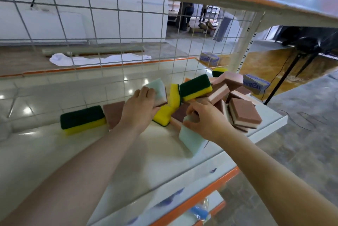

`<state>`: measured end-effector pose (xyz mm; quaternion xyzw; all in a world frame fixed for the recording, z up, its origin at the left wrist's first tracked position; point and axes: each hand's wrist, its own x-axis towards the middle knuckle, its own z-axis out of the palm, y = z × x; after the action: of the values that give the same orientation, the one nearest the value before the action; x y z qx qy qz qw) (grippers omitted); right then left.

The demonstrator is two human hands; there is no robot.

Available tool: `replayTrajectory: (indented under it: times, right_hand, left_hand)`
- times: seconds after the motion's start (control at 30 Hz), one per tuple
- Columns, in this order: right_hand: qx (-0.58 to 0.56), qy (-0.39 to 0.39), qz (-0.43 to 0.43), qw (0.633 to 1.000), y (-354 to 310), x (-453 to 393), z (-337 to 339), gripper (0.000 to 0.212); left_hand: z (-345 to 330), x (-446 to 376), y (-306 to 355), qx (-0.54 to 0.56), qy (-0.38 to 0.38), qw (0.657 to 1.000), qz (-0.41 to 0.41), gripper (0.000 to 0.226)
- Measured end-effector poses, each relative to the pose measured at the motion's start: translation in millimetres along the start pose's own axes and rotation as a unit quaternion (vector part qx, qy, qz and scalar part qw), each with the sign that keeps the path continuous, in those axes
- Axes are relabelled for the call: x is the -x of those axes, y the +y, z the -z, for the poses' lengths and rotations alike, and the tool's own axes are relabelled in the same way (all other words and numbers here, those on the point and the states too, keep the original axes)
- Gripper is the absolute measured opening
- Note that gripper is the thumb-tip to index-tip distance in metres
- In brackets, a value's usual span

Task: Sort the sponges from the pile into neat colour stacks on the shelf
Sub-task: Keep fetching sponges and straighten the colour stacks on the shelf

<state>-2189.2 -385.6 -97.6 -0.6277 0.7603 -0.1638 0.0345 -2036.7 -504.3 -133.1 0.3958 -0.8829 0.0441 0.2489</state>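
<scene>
The right hand (204, 121) is nearest, its fingers curled over the top of a pale mint sponge (192, 139) that it grips; the sponge stands tilted on the white shelf (265, 128), its long axis running from the fingers down toward the shelf's front edge. Slightly farther in, the left hand (139, 108) grasps another mint sponge with a brown pad (159, 94), thumb below and fingers wrapped over its near end, the block slanting up and away from the knuckles. Between and beyond both hands lies the pile (219, 95) of yellow-green and pink-brown sponges, jumbled at mixed angles. Left of the left wrist, a yellow-green sponge (83, 119) lies flat, green side up, lengthwise along the shelf, touching a brown sponge (114, 113). A wire grid (102, 30) backs the shelf.
</scene>
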Motion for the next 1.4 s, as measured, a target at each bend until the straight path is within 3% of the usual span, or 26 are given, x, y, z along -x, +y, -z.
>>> replayTrajectory:
  times: [0.4,0.93,1.4]
  right_hand:
    - [-0.039,-0.012,0.033,0.999,-41,34,-4,0.039]
    - [-0.066,-0.023,0.192,0.979,-141,85,-26,0.033]
    - [-0.076,-0.046,0.293,0.952,-266,108,-52,0.031]
  left_hand:
    - [58,88,1,0.025,0.023,0.994,0.103,0.043]
    - [136,209,-19,-0.023,-0.009,0.966,0.257,0.048]
    - [204,308,-82,-0.060,0.034,0.945,0.319,0.049]
